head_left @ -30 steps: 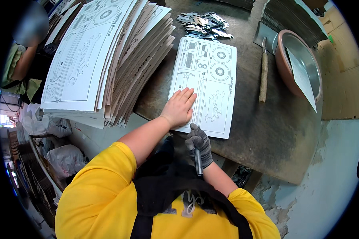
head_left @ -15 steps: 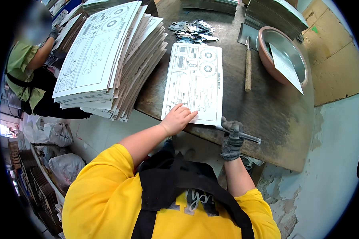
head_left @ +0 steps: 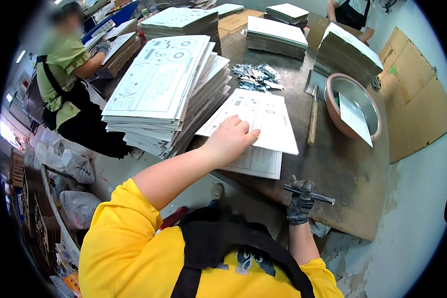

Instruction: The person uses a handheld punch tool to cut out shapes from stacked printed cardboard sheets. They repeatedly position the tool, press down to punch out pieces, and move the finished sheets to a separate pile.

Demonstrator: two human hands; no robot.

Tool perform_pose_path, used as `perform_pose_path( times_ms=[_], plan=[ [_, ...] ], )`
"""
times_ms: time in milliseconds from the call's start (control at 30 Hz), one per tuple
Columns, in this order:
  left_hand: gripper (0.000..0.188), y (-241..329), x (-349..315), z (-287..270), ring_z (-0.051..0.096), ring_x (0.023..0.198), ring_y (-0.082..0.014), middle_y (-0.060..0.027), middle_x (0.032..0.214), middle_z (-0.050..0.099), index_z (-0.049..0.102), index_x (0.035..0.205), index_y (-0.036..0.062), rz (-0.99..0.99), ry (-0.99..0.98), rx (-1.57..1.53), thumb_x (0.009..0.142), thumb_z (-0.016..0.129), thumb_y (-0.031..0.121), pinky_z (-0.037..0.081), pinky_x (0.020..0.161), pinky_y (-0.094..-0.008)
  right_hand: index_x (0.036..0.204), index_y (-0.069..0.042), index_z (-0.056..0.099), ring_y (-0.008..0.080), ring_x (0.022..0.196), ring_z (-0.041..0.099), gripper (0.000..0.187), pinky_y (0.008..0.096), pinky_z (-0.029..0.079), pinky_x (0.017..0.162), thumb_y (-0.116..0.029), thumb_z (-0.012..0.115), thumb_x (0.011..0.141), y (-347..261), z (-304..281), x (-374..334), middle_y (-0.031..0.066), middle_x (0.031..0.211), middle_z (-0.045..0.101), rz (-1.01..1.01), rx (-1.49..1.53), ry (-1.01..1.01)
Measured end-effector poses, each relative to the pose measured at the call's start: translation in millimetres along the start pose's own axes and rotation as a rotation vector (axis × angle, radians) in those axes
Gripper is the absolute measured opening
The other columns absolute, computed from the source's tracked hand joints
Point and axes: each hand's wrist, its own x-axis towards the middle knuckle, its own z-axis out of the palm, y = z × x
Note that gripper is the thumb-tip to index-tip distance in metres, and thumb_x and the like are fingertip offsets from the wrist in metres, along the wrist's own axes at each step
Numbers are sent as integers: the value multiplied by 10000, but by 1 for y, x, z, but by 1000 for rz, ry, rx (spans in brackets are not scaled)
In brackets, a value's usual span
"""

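Note:
My bare left hand grips the near edge of a white printed board, which is lifted and tilted over the table. A second printed board lies partly covered beneath it, at the table's near edge. In its grey glove, my right hand is closed around a metal rod, just right of the boards. To the left rises a tall, uneven stack of printed boards. Beyond the lifted board is a heap of small flat metal pieces.
A wooden-handled scraper and a pinkish basin with a card in it are at the right. More board stacks stand along the far side. A person in green works at the left; another person is at the far right.
My left hand has raised the top board and tilted it away from the one now showing underneath. My right hand has drawn back from the board's corner with the rod. The view has shifted upward.

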Motion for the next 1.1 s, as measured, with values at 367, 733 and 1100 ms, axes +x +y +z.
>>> perform_pose_path(
  times_ms=[367,733,1100],
  plan=[
    [448,-81,-82,-153,573,976,-275,-125,1065,593,597,1051,40,-280,496,341,651,496,-136,447,843,-311,730,-85,468,162,645,479,197,380,436,801,-186,466,899,12,9,17,47,641,478,41,42,35],
    [270,-48,-86,-44,582,917,-240,-112,1027,591,625,947,64,-3,283,-326,681,638,103,478,784,-337,692,-89,427,159,639,467,282,480,379,926,-287,549,851,26,26,34,35,633,460,122,23,19],
    [601,-48,-28,194,242,1294,-250,-137,1375,293,346,1290,16,-362,-291,-226,811,527,331,196,1060,-386,674,-127,448,130,654,479,337,501,347,960,-394,612,797,78,104,112,-7,654,461,105,9,-91]
  ],
)
